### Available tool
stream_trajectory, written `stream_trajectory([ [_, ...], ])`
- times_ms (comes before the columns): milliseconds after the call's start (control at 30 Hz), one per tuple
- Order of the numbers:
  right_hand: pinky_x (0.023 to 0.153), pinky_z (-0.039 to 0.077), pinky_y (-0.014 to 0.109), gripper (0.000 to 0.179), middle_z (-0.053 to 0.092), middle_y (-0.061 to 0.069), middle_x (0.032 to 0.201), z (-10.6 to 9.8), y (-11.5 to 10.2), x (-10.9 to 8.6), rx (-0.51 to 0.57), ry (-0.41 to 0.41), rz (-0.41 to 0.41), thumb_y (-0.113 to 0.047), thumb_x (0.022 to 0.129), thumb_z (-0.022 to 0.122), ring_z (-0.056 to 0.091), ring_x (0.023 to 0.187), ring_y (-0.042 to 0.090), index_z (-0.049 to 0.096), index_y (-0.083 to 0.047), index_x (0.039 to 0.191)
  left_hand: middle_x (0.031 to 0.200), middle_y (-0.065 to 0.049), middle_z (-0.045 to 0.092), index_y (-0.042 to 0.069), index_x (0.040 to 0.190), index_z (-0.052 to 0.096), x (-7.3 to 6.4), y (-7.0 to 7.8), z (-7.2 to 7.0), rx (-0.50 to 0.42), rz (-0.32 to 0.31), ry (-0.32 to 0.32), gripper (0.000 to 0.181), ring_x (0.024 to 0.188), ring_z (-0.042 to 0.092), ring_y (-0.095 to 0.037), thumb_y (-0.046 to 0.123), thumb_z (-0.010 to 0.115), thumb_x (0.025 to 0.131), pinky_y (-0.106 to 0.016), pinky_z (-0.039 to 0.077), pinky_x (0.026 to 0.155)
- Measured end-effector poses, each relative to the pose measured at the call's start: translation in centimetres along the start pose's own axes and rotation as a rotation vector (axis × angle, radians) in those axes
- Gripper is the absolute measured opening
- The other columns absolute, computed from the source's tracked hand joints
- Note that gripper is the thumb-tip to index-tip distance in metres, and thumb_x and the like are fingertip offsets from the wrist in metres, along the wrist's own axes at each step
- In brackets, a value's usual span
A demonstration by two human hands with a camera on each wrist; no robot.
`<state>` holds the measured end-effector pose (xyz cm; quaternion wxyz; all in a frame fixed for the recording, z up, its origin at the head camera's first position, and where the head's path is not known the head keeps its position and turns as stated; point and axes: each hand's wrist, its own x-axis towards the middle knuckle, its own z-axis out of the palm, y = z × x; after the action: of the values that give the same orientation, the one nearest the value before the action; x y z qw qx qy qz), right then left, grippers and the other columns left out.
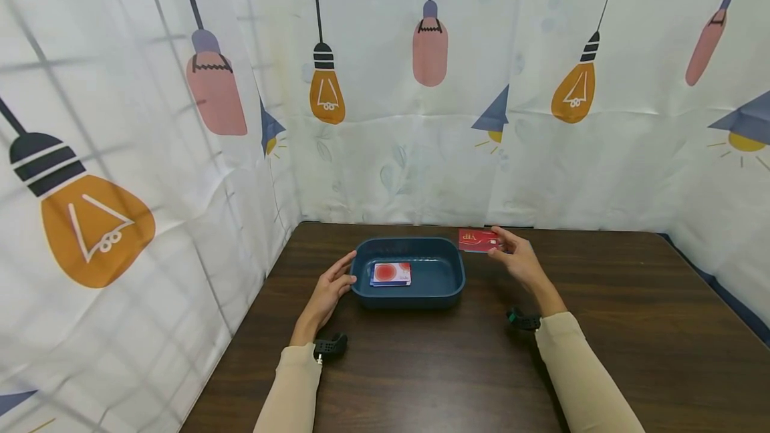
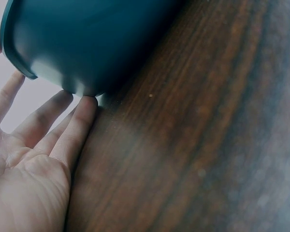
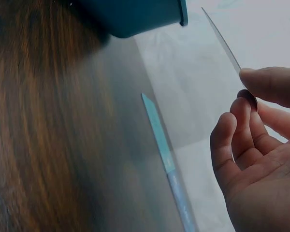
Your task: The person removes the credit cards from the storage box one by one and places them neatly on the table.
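Observation:
A dark teal plastic bin (image 1: 407, 301) stands on the table. Inside, toward its left, lies a small stack of cards (image 1: 391, 274), the top one white with a red disc, blue edges showing beneath. My left hand (image 1: 329, 289) is at the bin's left end; in the left wrist view its straight, spread fingers (image 2: 75, 128) touch the outer wall below the rim. Just right of the bin's far corner, my right hand (image 1: 522, 260) pinches a red VIP card (image 1: 475, 240) by its right end. The right wrist view shows that card (image 3: 224, 46) nearly edge-on between thumb and fingers.
The brown wooden table (image 1: 421, 366) extends in front of the bin and off to the right. A white curtain (image 1: 373, 172) printed with lamps hangs along the back and sides. A slim teal and blue strip (image 3: 162, 150) shows below the card in the right wrist view.

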<state>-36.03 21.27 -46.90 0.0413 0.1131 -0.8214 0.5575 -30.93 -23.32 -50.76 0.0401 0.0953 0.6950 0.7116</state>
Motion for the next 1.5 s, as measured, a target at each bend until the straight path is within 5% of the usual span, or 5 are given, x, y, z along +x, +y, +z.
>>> stream_trajectory([
  [300,0.069,0.045,0.021,0.060,0.048,0.013,0.111,-0.4,1.5,0.2,-0.024,0.022,0.028,-0.005,0.098,0.065,0.049,0.085,0.009,0.043,0.000,0.153,0.167,-0.004,0.032,0.022,0.158,0.042,0.0,0.2,0.1,0.016,-0.016,0.004,0.059,0.154,0.030,-0.026,0.007,0.055,0.102,-0.038,0.041,0.113],
  [633,0.070,0.044,0.020,0.060,0.043,0.011,0.111,-0.8,2.4,0.0,-0.022,0.001,0.092,-0.007,0.099,0.065,0.048,0.088,0.012,0.043,-0.001,0.154,0.167,-0.007,0.032,0.019,0.158,0.040,-0.1,0.1,0.2,-0.011,0.004,-0.005,0.060,0.153,0.030,-0.029,0.006,0.055,0.101,-0.016,0.048,0.096],
  [1100,0.071,0.050,0.031,0.062,0.056,0.020,0.114,-0.9,3.2,-0.3,-0.133,-0.111,0.103,-0.009,0.100,0.063,0.057,0.087,0.020,0.038,0.002,0.156,0.166,-0.008,0.035,0.020,0.157,0.042,0.0,-0.2,0.1,-0.020,-0.002,0.005,0.060,0.149,0.035,-0.030,0.006,0.056,0.101,-0.018,0.048,0.096],
  [1500,0.084,0.049,0.035,0.058,0.060,0.025,0.120,-0.6,3.7,-0.1,-0.229,-0.160,0.112,-0.008,0.099,0.064,0.056,0.106,0.030,0.042,0.007,0.151,0.166,-0.006,0.035,0.020,0.157,0.043,0.0,-0.1,0.0,-0.017,0.003,0.006,0.060,0.151,0.033,-0.027,0.008,0.057,0.100,-0.018,0.048,0.097],
])
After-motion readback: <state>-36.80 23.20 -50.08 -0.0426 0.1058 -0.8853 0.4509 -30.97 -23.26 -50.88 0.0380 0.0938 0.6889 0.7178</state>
